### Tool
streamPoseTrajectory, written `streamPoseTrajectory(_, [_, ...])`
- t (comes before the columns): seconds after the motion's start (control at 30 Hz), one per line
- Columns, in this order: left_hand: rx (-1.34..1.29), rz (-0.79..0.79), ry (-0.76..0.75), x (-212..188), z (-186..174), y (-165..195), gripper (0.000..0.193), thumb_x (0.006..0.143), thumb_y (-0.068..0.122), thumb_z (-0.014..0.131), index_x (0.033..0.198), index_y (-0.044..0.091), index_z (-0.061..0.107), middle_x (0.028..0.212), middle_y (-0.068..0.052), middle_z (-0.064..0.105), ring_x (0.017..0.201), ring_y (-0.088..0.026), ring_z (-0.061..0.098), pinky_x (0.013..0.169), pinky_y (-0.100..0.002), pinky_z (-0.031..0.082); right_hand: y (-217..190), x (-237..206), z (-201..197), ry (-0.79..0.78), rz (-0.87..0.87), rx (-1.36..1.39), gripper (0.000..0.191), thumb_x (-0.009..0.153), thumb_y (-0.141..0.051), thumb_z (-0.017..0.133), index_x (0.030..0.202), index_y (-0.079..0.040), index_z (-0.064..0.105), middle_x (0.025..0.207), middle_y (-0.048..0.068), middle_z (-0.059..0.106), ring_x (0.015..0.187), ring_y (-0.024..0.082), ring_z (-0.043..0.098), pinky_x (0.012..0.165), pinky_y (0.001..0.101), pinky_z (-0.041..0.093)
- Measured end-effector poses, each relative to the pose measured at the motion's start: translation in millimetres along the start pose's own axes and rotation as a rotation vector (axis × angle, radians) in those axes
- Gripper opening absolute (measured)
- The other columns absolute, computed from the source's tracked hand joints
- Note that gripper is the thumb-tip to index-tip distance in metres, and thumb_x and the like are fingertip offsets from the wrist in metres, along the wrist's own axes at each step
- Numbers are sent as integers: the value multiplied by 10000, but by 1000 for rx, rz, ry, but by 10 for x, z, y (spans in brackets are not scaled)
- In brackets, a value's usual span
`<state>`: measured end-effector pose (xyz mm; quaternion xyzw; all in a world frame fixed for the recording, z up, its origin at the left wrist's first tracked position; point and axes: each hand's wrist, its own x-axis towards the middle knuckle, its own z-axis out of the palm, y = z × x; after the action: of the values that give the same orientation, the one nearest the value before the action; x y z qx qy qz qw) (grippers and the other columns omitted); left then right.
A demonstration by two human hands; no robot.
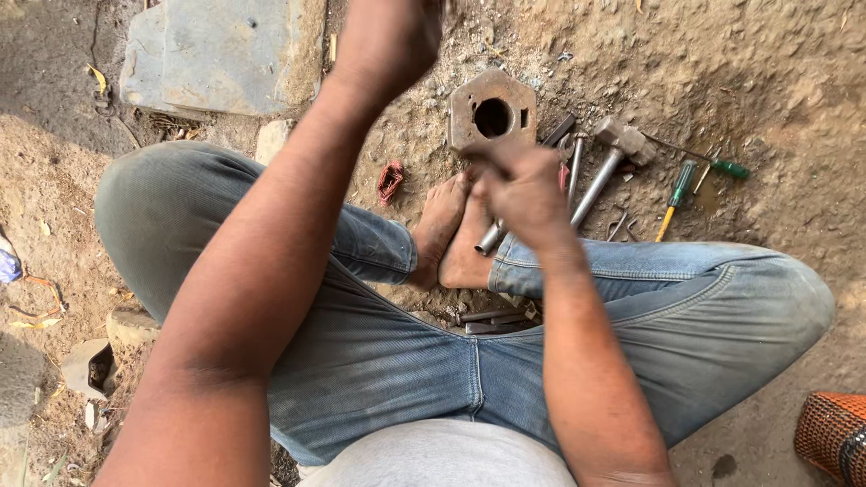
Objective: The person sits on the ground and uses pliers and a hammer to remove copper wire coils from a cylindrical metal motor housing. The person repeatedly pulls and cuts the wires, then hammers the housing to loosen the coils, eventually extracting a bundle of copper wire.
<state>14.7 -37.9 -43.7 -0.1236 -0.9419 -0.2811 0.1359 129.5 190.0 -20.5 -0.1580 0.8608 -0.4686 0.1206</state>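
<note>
I sit cross-legged on bare earth in blue jeans, my bare feet (446, 230) in front of me. My left hand (390, 36) is raised high toward the top edge, blurred, and whatever it may hold is hidden. My right hand (521, 194) hovers over my feet with its fingers curled shut; nothing shows in it. Just beyond the right hand lies a rusty hexagonal metal block (492, 113) with a round hole. A hammer (606, 162) with a metal handle lies to the right of the block.
Metal rods (492, 239) lie by my feet and more (492, 320) between my legs. Two screwdrivers, yellow-green (677, 191) and green (727, 168), lie at the right. A small red object (390, 180), a stone slab (216, 54) and an orange mesh object (834, 435) are around.
</note>
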Motion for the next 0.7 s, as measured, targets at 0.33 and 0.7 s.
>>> streamPoseTrajectory(0.33, [-1094, 122, -577, -101, -250, 1028, 232, 955, 85, 738, 1137, 77, 595, 936, -70, 710, 835, -162, 724, 728, -306, 630, 299, 7, -394, 296, 365, 608, 209, 970, -230, 688, 972, -51, 796, 903, 103, 772, 751, 184, 775, 598, 321, 612])
streamPoseTrajectory(0.7, [-185, 100, -668, -284, 311, 664, 53, 983, 101, 683, 1023, 120, 712, 860, -102, 734, 736, -218, 711, 637, -397, 581, 202, 38, -265, 466, -22, -60, 125, 942, -35, 781, 1046, -18, 712, 954, 95, 761, 848, 186, 753, 750, 309, 608])
